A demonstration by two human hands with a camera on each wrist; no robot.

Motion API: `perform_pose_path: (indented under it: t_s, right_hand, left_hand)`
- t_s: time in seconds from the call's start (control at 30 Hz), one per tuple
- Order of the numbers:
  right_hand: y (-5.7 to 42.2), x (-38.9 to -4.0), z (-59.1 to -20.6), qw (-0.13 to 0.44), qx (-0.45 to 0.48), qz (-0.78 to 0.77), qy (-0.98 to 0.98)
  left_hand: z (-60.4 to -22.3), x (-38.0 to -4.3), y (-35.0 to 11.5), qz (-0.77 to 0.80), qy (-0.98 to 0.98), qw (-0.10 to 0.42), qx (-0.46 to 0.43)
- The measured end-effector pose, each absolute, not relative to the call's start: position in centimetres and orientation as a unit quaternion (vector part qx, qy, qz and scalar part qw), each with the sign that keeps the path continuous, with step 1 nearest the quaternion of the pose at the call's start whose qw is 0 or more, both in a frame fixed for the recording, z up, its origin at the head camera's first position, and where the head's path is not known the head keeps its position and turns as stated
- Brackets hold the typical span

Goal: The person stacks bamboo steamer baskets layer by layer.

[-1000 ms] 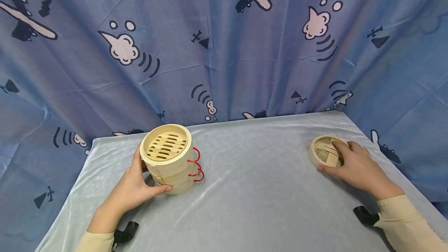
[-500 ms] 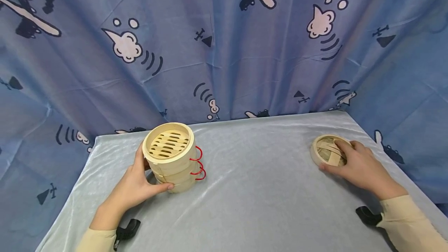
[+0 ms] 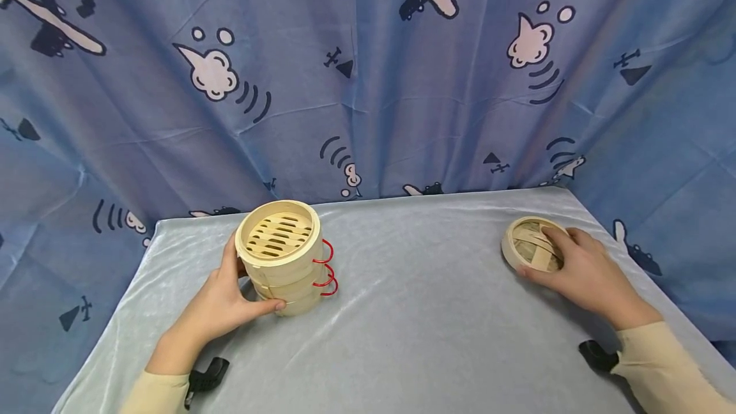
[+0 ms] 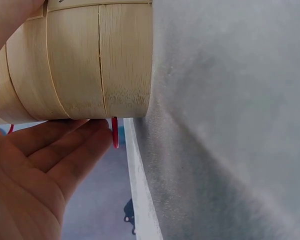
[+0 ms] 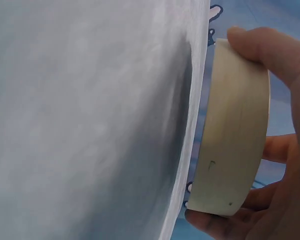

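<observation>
A bamboo steamer [image 3: 287,280] of stacked tiers stands on the left of the table, its slatted top tier uncovered. Red loops [image 3: 326,281] stick out from its right side. My left hand [image 3: 213,315] holds the stack from the left, thumb across the lower front and fingers behind. In the left wrist view, those fingers [image 4: 65,155] reach along the far wall beside a red loop. Over at the right, my right hand [image 3: 592,280] grips the round woven steamer lid [image 3: 524,248] by its edge. The right wrist view shows a gap between the lid [image 5: 235,125] and the cloth.
A pale grey velvety cloth [image 3: 414,312] covers the table, and its bare middle lies between the steamer and the lid. Behind the back edge hangs a blue curtain [image 3: 391,120] with airplane prints. Black wrist straps [image 3: 208,375] show below the hands.
My right hand has shifted slightly left with the lid during the last half second. My left hand stays on the steamer, and the stack has not visibly moved on the table.
</observation>
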State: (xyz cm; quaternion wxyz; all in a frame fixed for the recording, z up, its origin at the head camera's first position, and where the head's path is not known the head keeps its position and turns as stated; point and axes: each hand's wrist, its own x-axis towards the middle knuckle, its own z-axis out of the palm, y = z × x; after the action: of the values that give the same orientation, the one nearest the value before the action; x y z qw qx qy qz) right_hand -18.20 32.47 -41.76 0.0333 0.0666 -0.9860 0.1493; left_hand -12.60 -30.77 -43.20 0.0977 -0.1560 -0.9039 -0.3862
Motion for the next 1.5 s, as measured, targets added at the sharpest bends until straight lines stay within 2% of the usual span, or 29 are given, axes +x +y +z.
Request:
perform_pose_path:
  t_s: [1.5]
  right_hand:
    - [24.1,-19.9,-38.8,0.106,0.178,0.150,-0.967]
  left_hand:
    - [-43.0,-12.5,-30.7,-0.373,-0.910,0.101,-0.149]
